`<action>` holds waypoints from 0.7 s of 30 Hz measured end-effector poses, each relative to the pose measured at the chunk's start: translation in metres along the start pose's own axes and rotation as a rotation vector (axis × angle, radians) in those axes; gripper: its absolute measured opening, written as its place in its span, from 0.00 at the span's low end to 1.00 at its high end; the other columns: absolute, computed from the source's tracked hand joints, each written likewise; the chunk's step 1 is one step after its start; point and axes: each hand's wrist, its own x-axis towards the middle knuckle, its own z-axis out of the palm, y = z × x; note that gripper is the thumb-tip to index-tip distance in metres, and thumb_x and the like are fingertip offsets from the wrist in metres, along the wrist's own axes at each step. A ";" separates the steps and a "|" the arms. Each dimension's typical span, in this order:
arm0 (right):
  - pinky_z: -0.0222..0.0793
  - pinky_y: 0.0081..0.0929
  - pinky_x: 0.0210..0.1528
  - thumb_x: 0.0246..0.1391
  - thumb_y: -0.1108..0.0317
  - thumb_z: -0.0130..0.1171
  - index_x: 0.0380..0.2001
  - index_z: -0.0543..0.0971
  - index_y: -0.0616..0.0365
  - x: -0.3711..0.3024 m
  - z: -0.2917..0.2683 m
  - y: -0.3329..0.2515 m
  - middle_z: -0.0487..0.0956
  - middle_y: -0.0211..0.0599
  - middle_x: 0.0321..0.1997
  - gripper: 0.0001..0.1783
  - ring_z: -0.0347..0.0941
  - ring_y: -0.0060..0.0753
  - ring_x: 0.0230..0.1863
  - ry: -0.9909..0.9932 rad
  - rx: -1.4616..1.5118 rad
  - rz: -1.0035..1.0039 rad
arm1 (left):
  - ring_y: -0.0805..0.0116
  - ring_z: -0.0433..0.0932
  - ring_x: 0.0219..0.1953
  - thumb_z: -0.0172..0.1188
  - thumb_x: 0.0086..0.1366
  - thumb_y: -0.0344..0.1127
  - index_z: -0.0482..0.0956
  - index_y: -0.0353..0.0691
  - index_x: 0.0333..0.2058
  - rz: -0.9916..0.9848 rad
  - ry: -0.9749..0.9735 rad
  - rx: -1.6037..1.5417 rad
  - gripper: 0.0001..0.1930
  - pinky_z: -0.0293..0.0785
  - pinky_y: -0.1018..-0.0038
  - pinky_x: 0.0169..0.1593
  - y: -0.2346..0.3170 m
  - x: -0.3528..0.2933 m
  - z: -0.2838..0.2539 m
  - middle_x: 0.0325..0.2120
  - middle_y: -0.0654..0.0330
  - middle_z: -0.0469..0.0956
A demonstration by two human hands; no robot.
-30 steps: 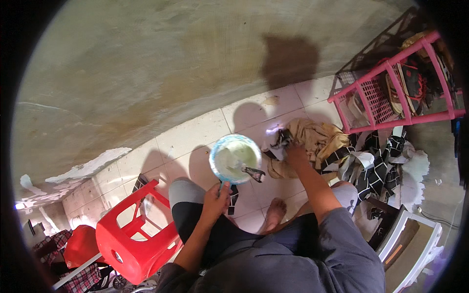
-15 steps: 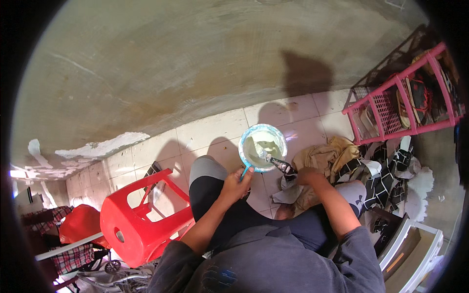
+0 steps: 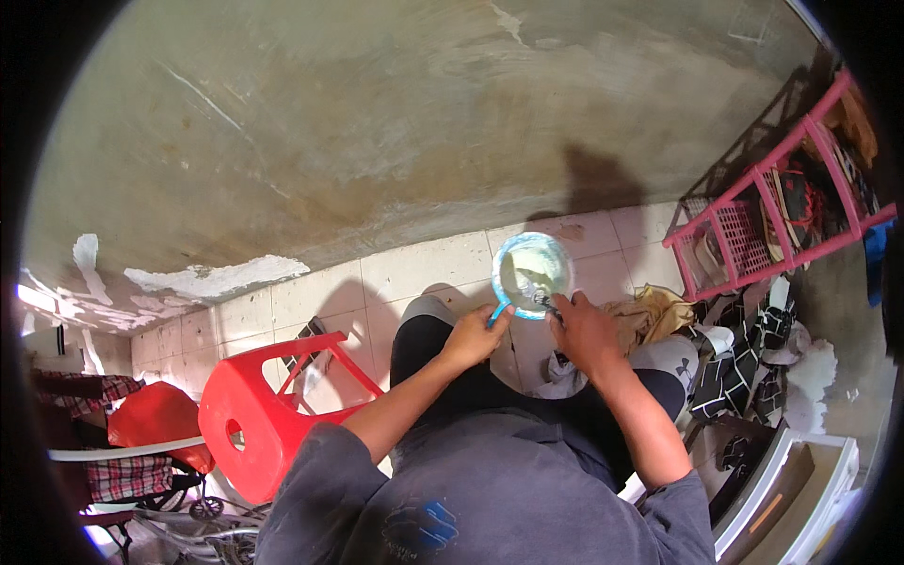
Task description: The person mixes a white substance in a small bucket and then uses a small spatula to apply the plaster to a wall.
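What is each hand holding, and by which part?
The left hand holds the round dipper by its blue handle; the right hand holds a tool by its dark handle, the other end inside the dipper.

Head view, wide fisheye: the left lens of a side-by-side pair worn on the person's head. From where I stand in the room, it faces downward and forward, the grey shirt (image 3: 527, 499) lying close beneath it at 6 o'clock. The left hand (image 3: 476, 337) and right hand (image 3: 586, 330) fall below the dial's centre, toward 5 and 4 o'clock. Farther off, the wall (image 3: 377, 141) spans 9 to 1 o'clock, its foot bowed.
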 end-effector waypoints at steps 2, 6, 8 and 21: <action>0.74 0.49 0.37 0.60 0.52 0.55 0.49 0.76 0.55 0.006 -0.006 0.000 0.79 0.50 0.41 0.21 0.78 0.57 0.35 0.022 -0.039 0.017 | 0.68 0.75 0.15 0.51 0.67 0.63 0.78 0.34 0.35 0.020 -0.058 0.001 0.30 0.72 0.69 0.25 0.008 0.006 -0.004 0.14 0.58 0.74; 0.74 0.47 0.34 0.60 0.53 0.54 0.42 0.80 0.56 0.010 -0.020 0.005 0.81 0.48 0.30 0.18 0.79 0.53 0.31 0.182 -0.003 -0.048 | 0.70 0.73 0.13 0.51 0.67 0.63 0.78 0.35 0.35 0.092 -0.160 0.063 0.30 0.70 0.69 0.22 0.018 0.005 -0.024 0.13 0.61 0.72; 0.74 0.47 0.33 0.60 0.53 0.54 0.38 0.81 0.56 0.007 -0.036 -0.004 0.80 0.48 0.25 0.18 0.79 0.53 0.29 0.219 0.078 0.011 | 0.74 0.70 0.12 0.52 0.68 0.61 0.77 0.36 0.36 0.068 -0.222 0.058 0.28 0.66 0.73 0.19 0.034 -0.014 -0.051 0.12 0.64 0.70; 0.71 0.41 0.27 0.60 0.56 0.54 0.33 0.82 0.55 0.020 -0.050 -0.124 0.79 0.41 0.21 0.15 0.77 0.47 0.23 0.397 0.101 -0.339 | 0.81 0.65 0.16 0.54 0.70 0.55 0.73 0.39 0.29 0.014 0.017 0.049 0.23 0.61 0.79 0.21 0.020 -0.116 -0.159 0.15 0.68 0.68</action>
